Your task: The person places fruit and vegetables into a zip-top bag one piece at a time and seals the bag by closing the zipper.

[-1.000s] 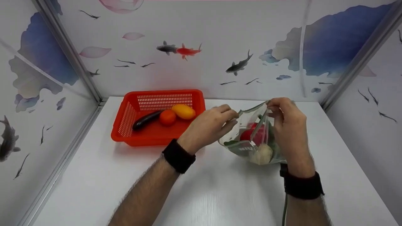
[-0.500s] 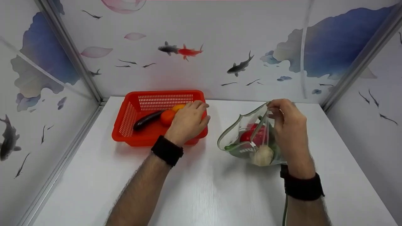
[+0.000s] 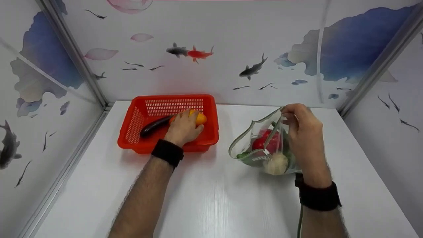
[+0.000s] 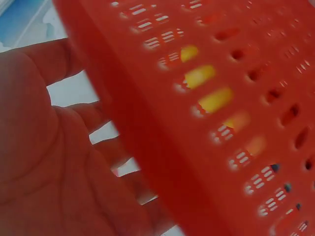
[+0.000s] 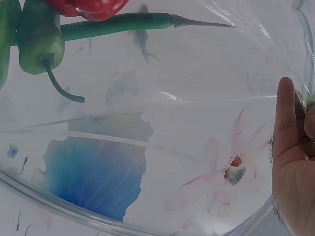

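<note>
My left hand (image 3: 183, 129) reaches into a red plastic basket (image 3: 213, 135), its fingers extended over a round orange-red tomato (image 3: 172, 119) that it mostly covers. Right of the fingers shows a yellow, mango-like fruit (image 3: 201, 118); a dark eggplant (image 3: 154, 128) lies to their left. In the left wrist view, the left hand's fingers (image 4: 115, 150) pass behind the basket's rim. My right hand (image 3: 304, 132) pinches the upper edge of a clear zip bag (image 3: 241, 142), whose mouth gapes. Inside are a red pepper (image 3: 259, 142), green peppers (image 5: 42, 49) and a pale bulb (image 3: 277, 163).
Basket and bag stand on a white table (image 3: 211, 198), apart from each other. A printed back wall (image 3: 211, 79) and side walls with metal posts (image 3: 373, 66) enclose it. A thin cable (image 3: 300, 221) runs along the right forearm.
My left hand has let go of the bag's edge and moved left into the basket, over the tomato. The right hand keeps its pinch on the bag, nearly still.
</note>
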`<act>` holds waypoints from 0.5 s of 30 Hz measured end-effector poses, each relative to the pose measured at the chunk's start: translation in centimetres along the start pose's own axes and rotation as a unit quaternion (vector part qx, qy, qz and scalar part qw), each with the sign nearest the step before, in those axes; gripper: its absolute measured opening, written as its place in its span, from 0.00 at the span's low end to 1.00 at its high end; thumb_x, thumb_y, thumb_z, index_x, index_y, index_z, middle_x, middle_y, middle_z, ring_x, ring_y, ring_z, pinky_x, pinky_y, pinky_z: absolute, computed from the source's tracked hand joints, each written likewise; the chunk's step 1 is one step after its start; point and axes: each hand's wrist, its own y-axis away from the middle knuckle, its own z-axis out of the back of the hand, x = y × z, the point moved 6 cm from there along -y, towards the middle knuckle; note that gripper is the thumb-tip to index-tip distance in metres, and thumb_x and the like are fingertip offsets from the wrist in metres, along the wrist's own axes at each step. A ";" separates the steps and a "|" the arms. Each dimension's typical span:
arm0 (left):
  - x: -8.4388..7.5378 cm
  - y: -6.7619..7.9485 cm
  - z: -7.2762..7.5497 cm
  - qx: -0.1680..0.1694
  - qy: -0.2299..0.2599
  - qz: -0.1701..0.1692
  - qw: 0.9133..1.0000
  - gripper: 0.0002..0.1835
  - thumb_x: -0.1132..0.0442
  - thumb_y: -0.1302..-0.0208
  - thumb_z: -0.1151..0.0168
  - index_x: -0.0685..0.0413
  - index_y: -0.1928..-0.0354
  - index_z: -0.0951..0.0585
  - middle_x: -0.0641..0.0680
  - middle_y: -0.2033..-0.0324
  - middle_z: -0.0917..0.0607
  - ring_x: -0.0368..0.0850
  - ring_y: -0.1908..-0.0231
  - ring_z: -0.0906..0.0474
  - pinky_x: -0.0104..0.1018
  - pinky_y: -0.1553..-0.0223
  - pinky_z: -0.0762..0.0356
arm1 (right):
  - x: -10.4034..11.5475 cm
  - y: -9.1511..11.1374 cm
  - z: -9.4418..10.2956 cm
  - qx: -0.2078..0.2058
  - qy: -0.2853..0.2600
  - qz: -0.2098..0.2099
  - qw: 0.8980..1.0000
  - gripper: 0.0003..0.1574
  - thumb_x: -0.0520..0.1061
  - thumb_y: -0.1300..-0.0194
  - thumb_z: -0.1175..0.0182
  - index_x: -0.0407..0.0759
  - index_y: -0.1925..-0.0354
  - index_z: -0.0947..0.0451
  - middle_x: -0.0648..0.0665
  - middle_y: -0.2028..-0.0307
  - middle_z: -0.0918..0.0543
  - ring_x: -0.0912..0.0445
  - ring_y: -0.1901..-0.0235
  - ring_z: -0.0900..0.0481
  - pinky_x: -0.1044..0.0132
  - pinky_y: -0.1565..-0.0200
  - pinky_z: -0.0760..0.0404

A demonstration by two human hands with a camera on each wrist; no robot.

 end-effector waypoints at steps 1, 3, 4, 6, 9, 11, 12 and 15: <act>0.3 -0.1 0.0 0.004 0.002 0.006 1.000 0.42 0.45 0.09 0.39 0.46 0.04 0.42 0.63 0.04 0.45 0.72 0.08 0.44 0.73 0.07 0.41 | 0.0 0.0 0.0 -0.001 0.001 0.000 1.000 0.09 0.24 0.15 0.41 0.29 0.45 0.17 0.33 0.50 0.10 0.45 0.48 0.07 0.93 0.44 0.21; 1.0 -0.3 -0.2 0.007 0.005 0.017 1.000 0.42 0.45 0.09 0.39 0.46 0.04 0.42 0.63 0.04 0.45 0.74 0.09 0.42 0.73 0.07 0.40 | -0.1 0.0 0.0 -0.002 0.003 0.000 1.000 0.10 0.23 0.15 0.42 0.29 0.45 0.17 0.32 0.50 0.10 0.46 0.49 0.08 0.93 0.44 0.21; 1.3 -0.4 -0.3 0.009 0.006 0.022 1.000 0.42 0.45 0.09 0.39 0.45 0.04 0.42 0.62 0.04 0.46 0.75 0.09 0.43 0.73 0.07 0.40 | -0.1 0.0 -0.1 -0.002 0.005 0.000 1.000 0.10 0.23 0.15 0.42 0.29 0.45 0.17 0.32 0.50 0.10 0.46 0.50 0.08 0.93 0.44 0.21; 2.0 -0.5 -0.7 0.016 0.007 0.031 0.999 0.42 0.46 0.08 0.40 0.46 0.03 0.43 0.62 0.03 0.49 0.76 0.08 0.45 0.73 0.07 0.41 | -0.1 0.0 -0.1 -0.003 0.006 -0.001 1.000 0.10 0.22 0.15 0.42 0.29 0.45 0.17 0.32 0.50 0.10 0.45 0.50 0.08 0.93 0.45 0.22; 2.9 -0.8 -1.3 0.022 0.012 0.038 0.999 0.42 0.47 0.07 0.42 0.49 0.03 0.44 0.64 0.03 0.54 0.78 0.06 0.51 0.74 0.07 0.44 | -0.2 0.0 -0.2 -0.001 0.009 -0.005 1.000 0.10 0.22 0.15 0.42 0.29 0.45 0.17 0.31 0.50 0.10 0.43 0.50 0.07 0.94 0.45 0.22; 3.4 -1.0 -1.6 0.025 0.018 0.040 0.999 0.42 0.47 0.06 0.44 0.51 0.03 0.46 0.65 0.02 0.57 0.78 0.05 0.55 0.75 0.07 0.46 | -0.2 0.0 -0.2 0.001 0.010 -0.006 1.000 0.10 0.22 0.15 0.42 0.29 0.45 0.17 0.31 0.50 0.10 0.42 0.50 0.06 0.94 0.45 0.23; 3.6 -1.1 -1.8 0.026 0.021 0.041 0.999 0.42 0.47 0.06 0.45 0.52 0.03 0.46 0.65 0.02 0.58 0.78 0.05 0.57 0.76 0.07 0.46 | -0.1 0.0 -0.2 0.002 0.010 -0.007 1.000 0.11 0.22 0.15 0.42 0.29 0.45 0.17 0.31 0.50 0.10 0.41 0.49 0.05 0.94 0.45 0.23; 4.3 -1.6 -2.3 0.031 0.033 0.047 0.998 0.42 0.47 0.05 0.48 0.53 0.03 0.48 0.65 0.02 0.61 0.75 0.04 0.61 0.76 0.06 0.49 | -0.1 -0.1 -0.3 0.005 0.009 -0.009 1.000 0.11 0.22 0.16 0.42 0.29 0.45 0.17 0.31 0.50 0.10 0.40 0.49 0.05 0.94 0.45 0.23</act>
